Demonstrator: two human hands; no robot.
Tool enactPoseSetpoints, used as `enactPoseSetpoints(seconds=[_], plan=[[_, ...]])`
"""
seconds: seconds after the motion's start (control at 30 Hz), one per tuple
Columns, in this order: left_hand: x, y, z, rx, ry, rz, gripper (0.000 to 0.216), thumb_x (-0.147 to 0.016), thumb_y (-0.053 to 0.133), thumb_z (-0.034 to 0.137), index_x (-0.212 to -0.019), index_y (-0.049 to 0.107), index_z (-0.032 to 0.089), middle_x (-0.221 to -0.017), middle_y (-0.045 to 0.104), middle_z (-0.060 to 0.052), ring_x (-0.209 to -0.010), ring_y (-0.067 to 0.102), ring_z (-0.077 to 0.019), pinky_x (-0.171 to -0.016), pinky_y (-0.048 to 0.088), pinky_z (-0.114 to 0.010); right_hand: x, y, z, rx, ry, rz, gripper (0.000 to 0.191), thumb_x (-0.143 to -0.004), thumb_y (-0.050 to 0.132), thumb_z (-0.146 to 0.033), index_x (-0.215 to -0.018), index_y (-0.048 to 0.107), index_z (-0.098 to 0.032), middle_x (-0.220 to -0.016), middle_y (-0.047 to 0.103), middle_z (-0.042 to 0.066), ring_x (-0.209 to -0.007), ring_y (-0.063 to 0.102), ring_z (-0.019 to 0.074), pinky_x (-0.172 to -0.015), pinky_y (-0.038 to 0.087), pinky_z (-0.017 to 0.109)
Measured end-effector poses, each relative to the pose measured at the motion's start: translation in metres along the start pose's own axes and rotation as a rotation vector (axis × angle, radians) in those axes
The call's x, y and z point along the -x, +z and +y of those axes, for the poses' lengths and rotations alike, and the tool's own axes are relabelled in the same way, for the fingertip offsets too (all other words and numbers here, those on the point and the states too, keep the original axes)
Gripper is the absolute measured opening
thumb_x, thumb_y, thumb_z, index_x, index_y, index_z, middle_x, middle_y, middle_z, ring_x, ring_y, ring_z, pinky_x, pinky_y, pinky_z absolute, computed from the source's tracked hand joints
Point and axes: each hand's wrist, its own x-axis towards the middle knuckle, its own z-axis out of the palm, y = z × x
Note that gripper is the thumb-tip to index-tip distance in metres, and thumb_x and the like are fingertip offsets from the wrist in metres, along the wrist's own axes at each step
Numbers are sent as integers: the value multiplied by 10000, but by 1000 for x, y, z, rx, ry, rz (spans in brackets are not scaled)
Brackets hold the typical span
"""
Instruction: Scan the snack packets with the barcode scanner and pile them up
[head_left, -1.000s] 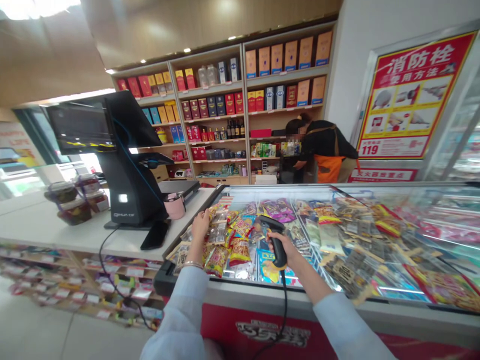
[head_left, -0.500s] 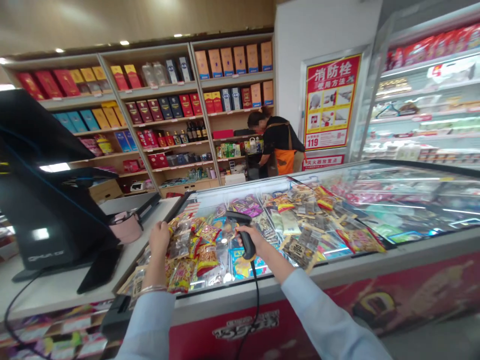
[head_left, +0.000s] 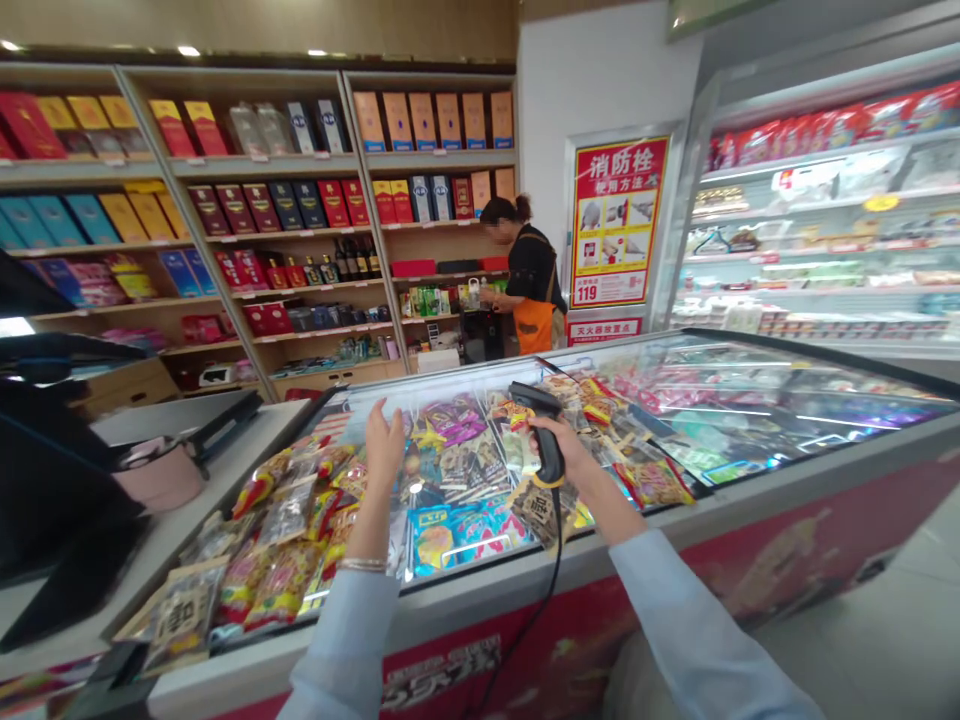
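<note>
My right hand (head_left: 564, 452) grips a black barcode scanner (head_left: 541, 430) by its handle, held over snack packets (head_left: 465, 470) spread on the glass lid of a chest freezer (head_left: 750, 500). The scanner's cable hangs down in front of the freezer. My left hand (head_left: 384, 442) is raised above the packets with fingers spread and nothing in it. A pile of red and yellow snack bags (head_left: 285, 540) lies to its left.
A black till terminal (head_left: 45, 470) and a pink cup (head_left: 157, 475) stand on the white counter at left. Shelves of boxed bottles (head_left: 300, 200) line the back wall. A person in an orange apron (head_left: 529, 290) works there. Open chiller shelves (head_left: 825, 220) stand at right.
The view has swung right. My left hand has lifted off the snack bags and opened. My right hand has carried the scanner further along the freezer lid.
</note>
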Motion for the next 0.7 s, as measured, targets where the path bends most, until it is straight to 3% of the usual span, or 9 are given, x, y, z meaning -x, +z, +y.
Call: enactPoseSetpoints(seconds=[0.2, 0.43, 0.6, 0.7], plan=[[37, 54, 30, 105, 11, -165, 492, -897, 394, 346, -1349, 408, 150, -1398, 470, -130, -1308, 416, -227, -1104, 306, -376, -2, -66, -33, 77, -31, 123, 147, -648, 715, -241, -706, 615, -150, -572, 606, 4, -407, 485, 83, -374, 393, 201], [82, 132, 62, 193, 75, -414, 510, -903, 385, 339, -1382, 369, 166, -1454, 408, -126, -1363, 348, -218, -1130, 258, -381, 3, -138, -45, 93, 10, 290, 162, -667, 702, -271, -675, 601, -144, -478, 553, -3, -385, 479, 92, -346, 370, 190], [112, 177, 74, 180, 154, -606, 517, -878, 419, 336, -1358, 394, 145, -1430, 432, -157, -1349, 370, -238, -1116, 274, -400, 3, -162, -49, 28, 34, 387, 134, -661, 696, -249, -658, 603, -154, -477, 555, -1, -377, 467, 89, -323, 359, 182], [119, 191, 74, 211, 76, -704, 475, -863, 434, 330, -1303, 451, 151, -1304, 559, -149, -1238, 498, -241, -1052, 360, -405, -1, -166, -47, -14, 56, 395, 130, -670, 688, -256, -669, 610, -152, -469, 551, -5, -375, 468, 86, -332, 373, 179]])
